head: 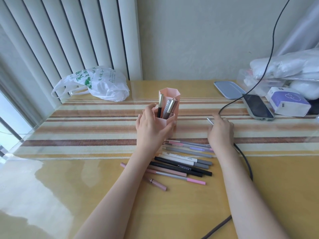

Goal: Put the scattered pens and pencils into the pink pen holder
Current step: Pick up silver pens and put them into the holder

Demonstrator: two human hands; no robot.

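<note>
The pink pen holder (170, 99) stands upright in the middle of the table, with three pens (168, 107) sticking out of its lower front compartment. My left hand (149, 125) wraps around the holder's front left side. To the right, my right hand (221, 131) is closed on a thin silver pen (209, 121) whose tip pokes out to the upper left. Several pens and pencils (183, 163) lie side by side on the table between my forearms, among them black, white, grey and pink ones. One short pink pen (158, 184) lies nearest me.
A white plastic bag (101, 83) sits at the back left. At the back right lie a blue lid (227, 89), a phone (258, 107), a tissue pack (287, 101) and plastic-wrapped items. A dark cable (248, 169) runs under my right arm.
</note>
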